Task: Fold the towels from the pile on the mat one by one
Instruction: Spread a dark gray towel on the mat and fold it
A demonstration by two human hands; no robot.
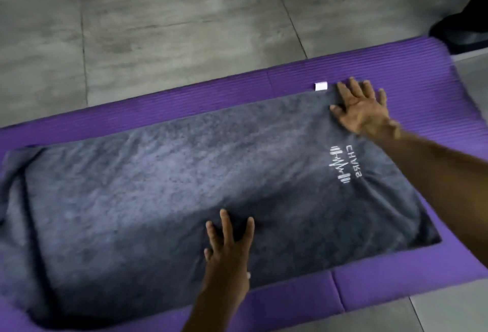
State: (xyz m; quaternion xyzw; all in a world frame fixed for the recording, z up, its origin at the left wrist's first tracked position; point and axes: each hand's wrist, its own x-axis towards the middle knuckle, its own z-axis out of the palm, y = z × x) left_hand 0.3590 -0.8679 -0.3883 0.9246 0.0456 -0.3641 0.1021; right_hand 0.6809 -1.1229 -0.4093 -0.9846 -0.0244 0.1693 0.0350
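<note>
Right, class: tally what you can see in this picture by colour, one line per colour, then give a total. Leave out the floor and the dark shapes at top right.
Grey: 1, towel
Purple: 1, mat
White: 1, tag
Total: 3

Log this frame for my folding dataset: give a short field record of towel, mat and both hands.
towel: grey towel, spread flat, white logo near right end
tag: white tag at far edge
surface: purple mat on grey tile floor
left hand: flat on towel's near middle
right hand: flat on far right corner
</note>
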